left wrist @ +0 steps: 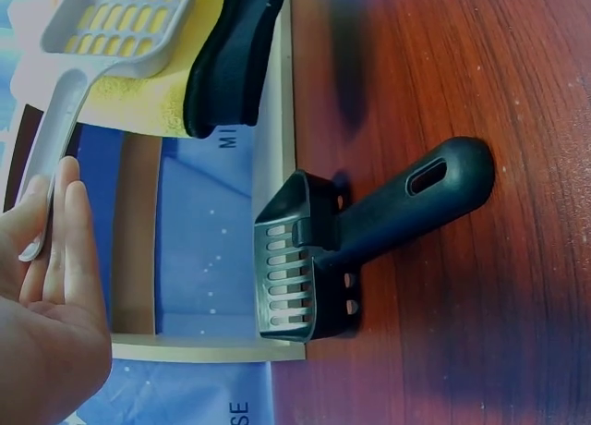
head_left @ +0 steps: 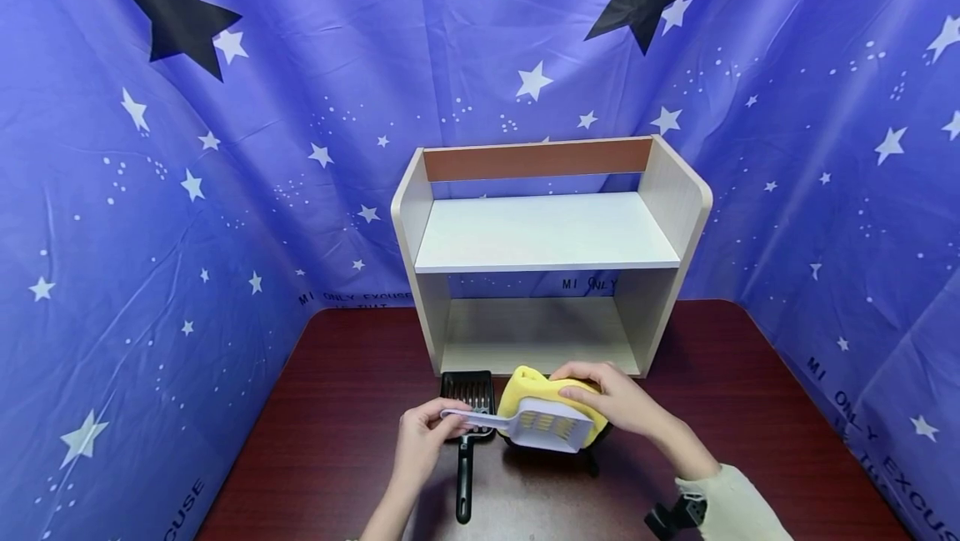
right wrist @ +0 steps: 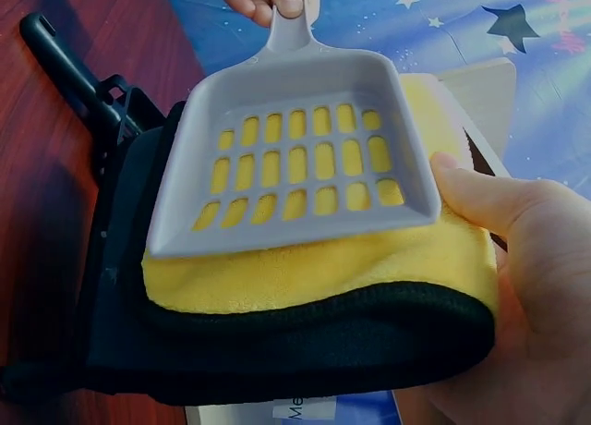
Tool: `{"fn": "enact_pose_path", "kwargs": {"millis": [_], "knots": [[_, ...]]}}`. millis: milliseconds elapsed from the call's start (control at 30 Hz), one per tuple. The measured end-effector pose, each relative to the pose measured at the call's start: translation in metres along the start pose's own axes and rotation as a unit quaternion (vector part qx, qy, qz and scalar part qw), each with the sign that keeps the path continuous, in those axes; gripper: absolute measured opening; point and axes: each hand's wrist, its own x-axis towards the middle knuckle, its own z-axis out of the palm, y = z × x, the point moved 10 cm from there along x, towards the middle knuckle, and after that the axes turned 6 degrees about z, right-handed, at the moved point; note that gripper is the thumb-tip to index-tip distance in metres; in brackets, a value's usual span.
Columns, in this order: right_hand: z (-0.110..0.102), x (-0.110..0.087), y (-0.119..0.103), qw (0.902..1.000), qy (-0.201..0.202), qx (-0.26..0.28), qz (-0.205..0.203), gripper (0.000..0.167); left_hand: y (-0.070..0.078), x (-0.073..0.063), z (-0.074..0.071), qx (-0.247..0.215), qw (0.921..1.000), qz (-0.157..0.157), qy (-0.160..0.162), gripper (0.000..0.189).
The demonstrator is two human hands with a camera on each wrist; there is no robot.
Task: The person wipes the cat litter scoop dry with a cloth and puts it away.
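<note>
My left hand (head_left: 422, 439) pinches the handle end of a pale grey slotted litter scoop (head_left: 551, 424). The scoop's pan lies tilted against a yellow cloth (right wrist: 323, 277) with black edging, and yellow shows through its slots. My right hand (head_left: 611, 395) grips the cloth at its right side, with the thumb on the near face; the fingers behind it are mostly hidden. Dark fabric (right wrist: 240, 356) shows below the yellow, apparently part of the same item. A black slotted litter scoop (left wrist: 291, 277) lies on the table beside my left hand, its handle (head_left: 464, 481) toward me.
A two-level wooden shelf (head_left: 547, 232) stands behind the hands, with a white upper board. The dark red table (head_left: 330, 433) carries everything. A blue star-patterned curtain (head_left: 262, 132) surrounds the table at the back and sides.
</note>
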Motion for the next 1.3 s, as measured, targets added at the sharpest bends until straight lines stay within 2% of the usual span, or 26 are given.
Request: {"fn": "enact_pose_path", "kwargs": {"millis": [233, 567, 833, 1300], "knots": [[-0.006, -0.003, 0.004, 0.9999, 0.008, -0.001, 0.007, 0.015, 0.004, 0.002, -0.008, 0.009, 0.9997, 0.009, 0.019, 0.01], [-0.012, -0.01, 0.011, 0.9995, 0.025, 0.0, 0.02, 0.014, 0.001, 0.003, -0.017, 0.02, 0.999, 0.004, 0.041, 0.009], [-0.013, -0.014, 0.016, 0.9994, 0.022, 0.007, 0.026, 0.014, 0.005, 0.002, -0.021, 0.033, 0.9977, 0.023, 0.054, 0.009], [-0.019, -0.019, 0.02, 0.9991, 0.031, 0.011, 0.028, 0.014, 0.003, 0.004, -0.026, 0.005, 0.9978, -0.007, 0.065, 0.013]]}}
